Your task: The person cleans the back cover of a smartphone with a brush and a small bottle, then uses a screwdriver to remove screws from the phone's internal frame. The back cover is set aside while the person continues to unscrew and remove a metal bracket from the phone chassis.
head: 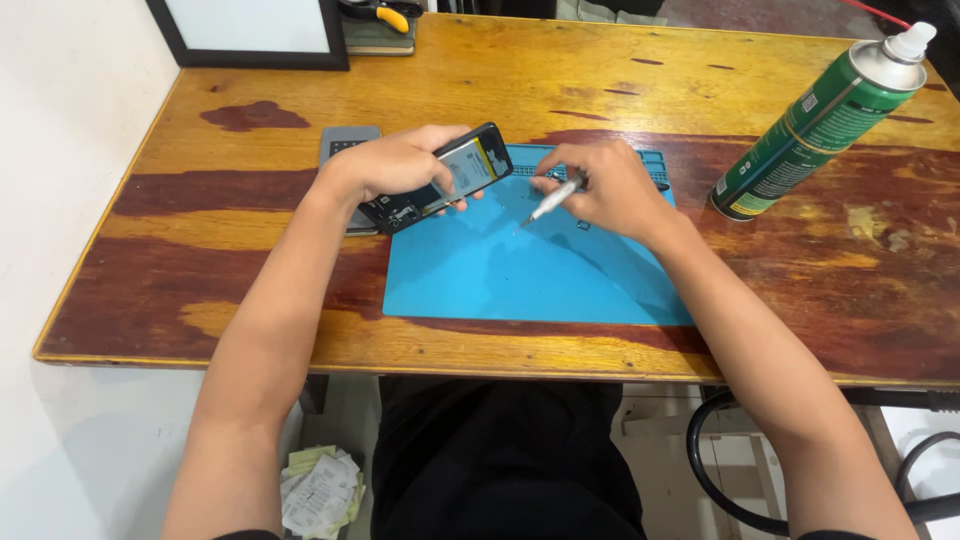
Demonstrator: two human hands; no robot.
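Note:
My left hand (400,163) holds an opened black phone (455,175) tilted above the left edge of a blue work mat (520,275); the phone's back is off and its insides show. My right hand (605,185) grips a thin silver screwdriver (550,203), tip pointing down-left toward the mat, a short way right of the phone. The tip is not touching the phone. Both hands hover over the far part of the mat.
The mat lies on a worn wooden table (200,200). A green spray can (825,120) stands tilted at the right. A grey flat device (345,145) sits behind my left hand. A dark-framed board (250,35) and yellow-handled tool (385,15) are at the far edge.

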